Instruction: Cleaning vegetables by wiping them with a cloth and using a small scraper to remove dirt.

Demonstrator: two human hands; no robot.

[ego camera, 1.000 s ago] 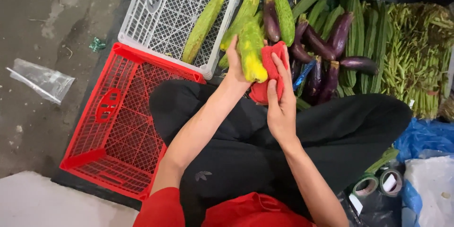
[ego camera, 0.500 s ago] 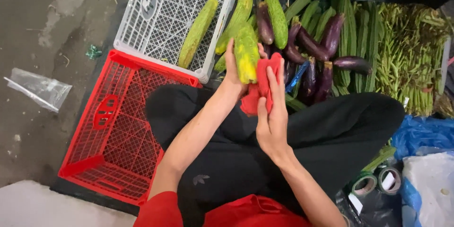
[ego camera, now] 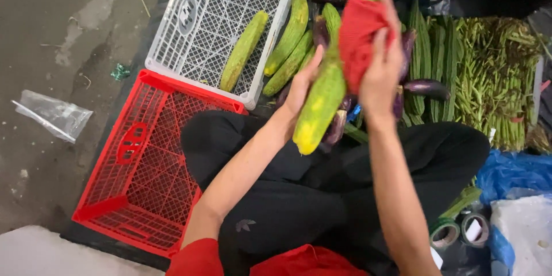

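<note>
At the far left a crumpled clear plastic bag (ego camera: 53,116) lies on the wet concrete floor (ego camera: 57,34). Next comes the red plastic crate (ego camera: 141,164), which sits against the person's left knee, and above it the white plastic crate (ego camera: 215,20) with one long green cucumber (ego camera: 244,50) lying inside, its lower end close to the crate's near wall. Just right of the white crate, two more green cucumbers (ego camera: 290,34) lean along its outer edge. The left hand (ego camera: 302,83) is wrapped around a large yellow-green cucumber (ego camera: 320,106) from behind, fingers out of sight on the far side and the thumb edge showing, so it is gripping the cucumber and holding it at a slant above the lap, the yellowed end pointing down toward the black trousers (ego camera: 322,195). The right hand (ego camera: 380,63) is closed on a bunched red cloth (ego camera: 357,37), fingers curled over the cloth and pressing it against the upper part of that same cucumber. Behind the hands lie dark purple aubergines (ego camera: 426,87), partly hidden. Further right stand bundles of ridged gourds (ego camera: 428,52) and a heap of thin green beans (ego camera: 497,75). At the lower right are a blue plastic sheet (ego camera: 512,172) and rolls of tape (ego camera: 460,233).
</note>
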